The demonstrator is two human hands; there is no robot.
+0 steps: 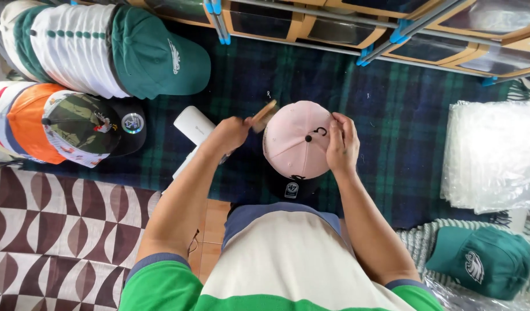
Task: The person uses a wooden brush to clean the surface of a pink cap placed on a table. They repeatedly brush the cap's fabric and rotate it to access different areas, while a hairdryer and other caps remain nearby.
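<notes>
At far left we see a row of stacked caps point(98, 49) ending in a green one, with a camouflage cap point(83, 124) below. A white flat device point(194, 128) lies on the plaid blanket point(403, 115). Clear plastic bags point(492, 155) sit right; another green cap point(483, 262) lies near right.
</notes>
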